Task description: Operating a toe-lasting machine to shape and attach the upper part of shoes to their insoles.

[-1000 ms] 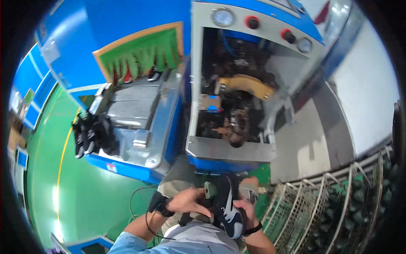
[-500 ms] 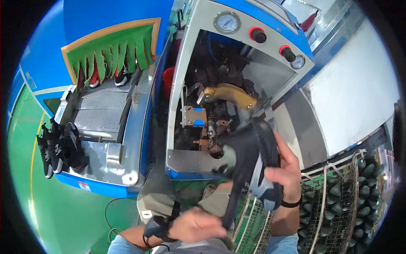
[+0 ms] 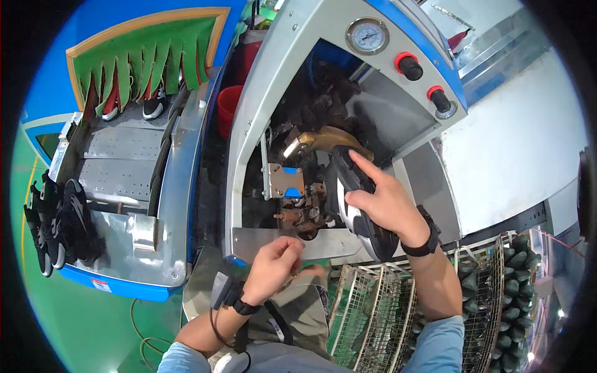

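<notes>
In my right hand [image 3: 392, 202] is a black shoe with a white and grey sole edge [image 3: 357, 219], held at a slant across the machine's opening. My thumb and index finger press on its upper side; the index points toward its far end. That end lies close to a curved brass-coloured arm [image 3: 339, 138] inside the machine; contact is unclear. My left hand [image 3: 278, 264] is closed, fingers curled, near the machine's front lip [image 3: 286, 244], with nothing visible in it. Metal clamp parts [image 3: 298, 214] and a small plate with a blue patch [image 3: 285, 181] sit between the hands.
The machine's frame carries a gauge [image 3: 367, 36] and red-and-black knobs [image 3: 408, 66]. At left, a conveyor [image 3: 118, 149] with a green strip curtain [image 3: 137, 68] has shoes under the curtain and black shoes [image 3: 71, 217] at its near end. Wire racks [image 3: 373, 304] with dark shoe forms [image 3: 513, 298] stand right.
My right hand has moved the shoe forward and left into the machine's opening and turned it. My left hand has risen toward the machine's lip and curled its fingers. The view has shifted.
</notes>
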Demonstrator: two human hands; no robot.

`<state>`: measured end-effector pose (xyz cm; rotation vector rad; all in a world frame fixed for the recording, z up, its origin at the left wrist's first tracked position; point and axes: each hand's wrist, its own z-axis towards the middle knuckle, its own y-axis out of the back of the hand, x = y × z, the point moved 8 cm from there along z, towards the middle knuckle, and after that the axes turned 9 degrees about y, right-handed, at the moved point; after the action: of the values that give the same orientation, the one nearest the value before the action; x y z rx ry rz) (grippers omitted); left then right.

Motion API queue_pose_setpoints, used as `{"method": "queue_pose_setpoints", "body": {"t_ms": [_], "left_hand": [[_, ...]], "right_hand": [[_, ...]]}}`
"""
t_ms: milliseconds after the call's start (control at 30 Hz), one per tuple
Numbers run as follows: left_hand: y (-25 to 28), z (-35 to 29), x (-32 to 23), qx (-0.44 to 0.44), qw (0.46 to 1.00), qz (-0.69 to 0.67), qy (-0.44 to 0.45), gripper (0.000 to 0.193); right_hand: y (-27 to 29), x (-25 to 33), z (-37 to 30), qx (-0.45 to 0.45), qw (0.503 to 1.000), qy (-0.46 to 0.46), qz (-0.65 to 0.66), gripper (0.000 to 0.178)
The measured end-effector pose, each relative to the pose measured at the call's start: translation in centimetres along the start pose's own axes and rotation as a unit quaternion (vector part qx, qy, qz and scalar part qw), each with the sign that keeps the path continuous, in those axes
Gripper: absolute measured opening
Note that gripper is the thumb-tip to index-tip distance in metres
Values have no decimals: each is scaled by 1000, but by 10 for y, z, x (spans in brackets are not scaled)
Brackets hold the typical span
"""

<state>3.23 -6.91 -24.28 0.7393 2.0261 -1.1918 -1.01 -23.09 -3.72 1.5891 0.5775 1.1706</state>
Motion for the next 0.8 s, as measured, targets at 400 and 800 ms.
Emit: {"method": "queue_pose_setpoints", "body": {"t_ms": [400,800], "left_hand": [[7,-34,16,-66,979,192,-14,31],[-20,-60,17,-28,976,216,-25,26]], "right_hand": [[-10,-16,13,-157,981,17,-110,72],[-20,28,-82,-341,934,49,-95,73]]}}
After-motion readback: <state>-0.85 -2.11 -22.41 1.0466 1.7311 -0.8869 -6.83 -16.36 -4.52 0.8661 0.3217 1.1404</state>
